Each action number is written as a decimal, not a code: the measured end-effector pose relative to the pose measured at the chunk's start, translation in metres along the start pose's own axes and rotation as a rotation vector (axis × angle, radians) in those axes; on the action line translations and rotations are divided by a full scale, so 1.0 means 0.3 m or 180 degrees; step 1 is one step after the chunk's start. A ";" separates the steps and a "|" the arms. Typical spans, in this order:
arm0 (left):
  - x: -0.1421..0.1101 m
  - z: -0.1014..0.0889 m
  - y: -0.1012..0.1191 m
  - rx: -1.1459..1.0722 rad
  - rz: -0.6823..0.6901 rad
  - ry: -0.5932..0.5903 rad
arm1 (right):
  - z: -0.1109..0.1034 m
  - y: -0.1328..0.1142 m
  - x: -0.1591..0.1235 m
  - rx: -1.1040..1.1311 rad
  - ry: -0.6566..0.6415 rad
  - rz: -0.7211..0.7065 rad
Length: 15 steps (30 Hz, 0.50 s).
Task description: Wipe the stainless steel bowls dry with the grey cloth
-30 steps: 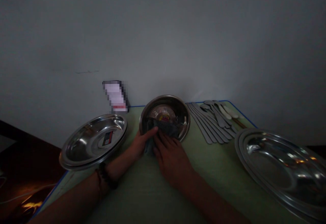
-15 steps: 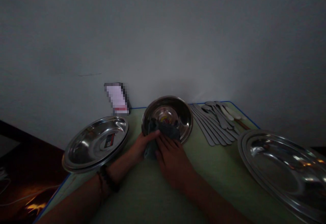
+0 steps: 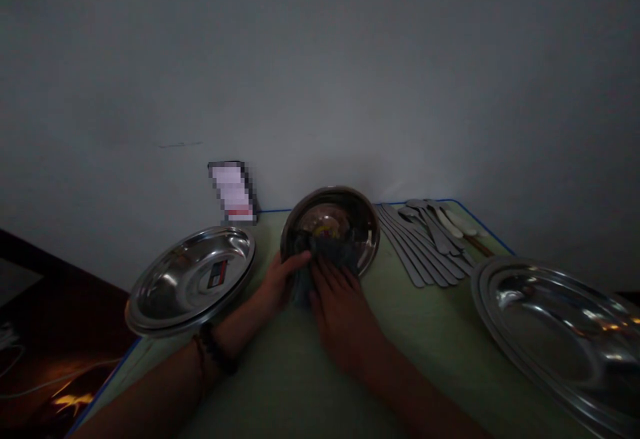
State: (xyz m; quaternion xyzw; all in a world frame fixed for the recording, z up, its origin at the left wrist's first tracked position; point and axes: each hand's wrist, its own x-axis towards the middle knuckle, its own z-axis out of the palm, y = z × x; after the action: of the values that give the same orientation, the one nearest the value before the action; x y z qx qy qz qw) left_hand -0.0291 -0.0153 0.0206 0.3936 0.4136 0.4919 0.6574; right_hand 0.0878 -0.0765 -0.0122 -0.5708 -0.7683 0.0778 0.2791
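A shiny steel bowl [image 3: 367,226] is tilted towards me at the middle of the table, with a coloured sticker at its bottom. My left hand [image 3: 280,279] grips its near left rim, thumb over the edge. A dark grey cloth [image 3: 335,256] lies inside the bowl and hangs over the near rim. My right hand [image 3: 340,312] presses the cloth against the bowl, its fingers closed on it. The left fingers under the bowl are hidden.
Stacked steel basins [image 3: 190,279] stand at the left edge; large steel trays [image 3: 545,332] lie at the right. Several pieces of cutlery [image 3: 425,246] are fanned out behind. A phone [image 3: 233,192] leans on the wall [image 3: 320,79]. The green table [image 3: 300,386] has a blue edge.
My right hand and the cloth have shifted slightly within the bowl. My left hand still holds the rim. The whole view has moved a little.
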 end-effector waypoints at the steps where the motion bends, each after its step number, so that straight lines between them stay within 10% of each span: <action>1: -0.005 0.000 0.000 0.0067 -0.0123 -0.0087 | 0.003 -0.012 -0.001 0.0098 0.0009 -0.0026; 11: 0.038 0.007 -0.012 -0.0242 0.0149 0.0315 | -0.062 0.084 0.022 -0.0291 -0.0023 0.0265; 15: 0.033 0.000 -0.016 -0.0252 0.0322 -0.0239 | -0.049 0.074 0.018 -0.0345 0.0079 0.0424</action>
State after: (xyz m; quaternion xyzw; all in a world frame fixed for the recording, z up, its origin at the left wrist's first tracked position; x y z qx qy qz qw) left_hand -0.0260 -0.0067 0.0146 0.4058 0.3484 0.5253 0.6619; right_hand 0.1129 -0.0669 -0.0076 -0.6358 -0.7282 0.0473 0.2515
